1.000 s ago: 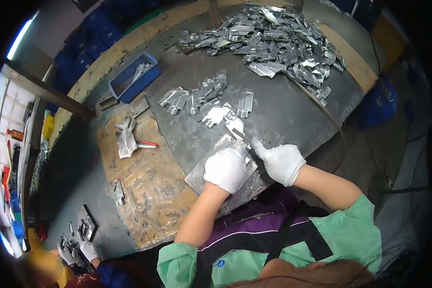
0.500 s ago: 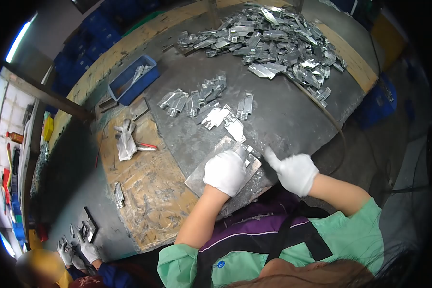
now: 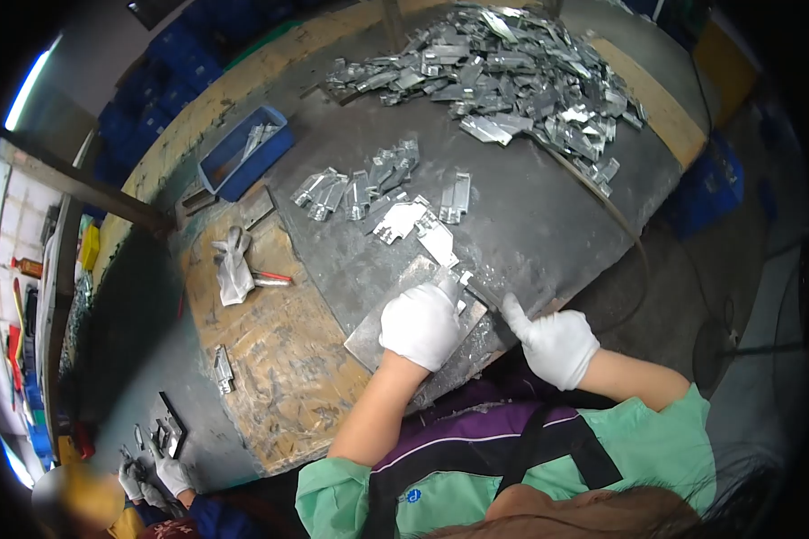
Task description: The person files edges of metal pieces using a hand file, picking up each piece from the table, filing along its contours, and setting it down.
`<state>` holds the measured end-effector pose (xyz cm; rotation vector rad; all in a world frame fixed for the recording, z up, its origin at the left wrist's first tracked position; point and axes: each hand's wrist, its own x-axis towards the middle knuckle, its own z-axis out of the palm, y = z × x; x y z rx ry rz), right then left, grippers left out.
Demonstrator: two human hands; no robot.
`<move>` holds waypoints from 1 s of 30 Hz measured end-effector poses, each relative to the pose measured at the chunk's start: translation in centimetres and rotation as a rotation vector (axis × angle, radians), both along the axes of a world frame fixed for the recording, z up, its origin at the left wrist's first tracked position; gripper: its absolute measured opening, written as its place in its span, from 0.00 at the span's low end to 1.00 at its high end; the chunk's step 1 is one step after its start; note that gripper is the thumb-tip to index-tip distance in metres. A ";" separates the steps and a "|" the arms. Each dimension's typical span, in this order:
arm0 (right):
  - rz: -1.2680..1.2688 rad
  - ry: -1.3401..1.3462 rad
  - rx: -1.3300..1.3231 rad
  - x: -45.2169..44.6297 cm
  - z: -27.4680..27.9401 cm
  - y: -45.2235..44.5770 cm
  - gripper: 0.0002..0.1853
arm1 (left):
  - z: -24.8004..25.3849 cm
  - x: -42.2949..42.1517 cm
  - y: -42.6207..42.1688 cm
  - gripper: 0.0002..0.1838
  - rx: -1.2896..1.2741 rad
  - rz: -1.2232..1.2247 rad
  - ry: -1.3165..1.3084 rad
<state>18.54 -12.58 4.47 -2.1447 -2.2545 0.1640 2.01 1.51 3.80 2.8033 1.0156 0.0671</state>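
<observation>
From here I see plain white on the left glove and right glove, mint-green sleeves, and a purple-and-black apron crossed by a thin white line. The metal pieces shine silver, the bin is blue, and dark streaks mottle the tan board.

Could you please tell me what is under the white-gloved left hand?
Under the left hand lies a flat grey metal plate; part of a silvery metal piece shows at the hand's right edge. What the hand itself covers cannot be seen.
</observation>
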 end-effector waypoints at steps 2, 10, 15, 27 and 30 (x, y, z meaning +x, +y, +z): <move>-0.018 0.082 -0.015 -0.4 0.3 1.9 0.33 | 0.2 0.0 -0.1 0.09 0.026 0.006 -0.058; -0.212 0.462 0.078 -3.2 -1.8 0.5 0.28 | 0.3 0.3 -0.3 0.10 0.031 0.065 -0.016; -0.241 0.626 0.210 -5.1 -2.1 1.8 0.28 | 0.1 0.2 -0.2 0.10 0.048 0.037 0.007; -0.224 0.477 0.157 -4.0 -2.4 0.8 0.30 | 0.2 0.3 -0.2 0.11 -0.075 0.111 0.058; -0.239 0.430 0.083 -4.0 -1.9 3.0 0.29 | 0.4 0.4 -0.3 0.11 -0.059 0.123 0.064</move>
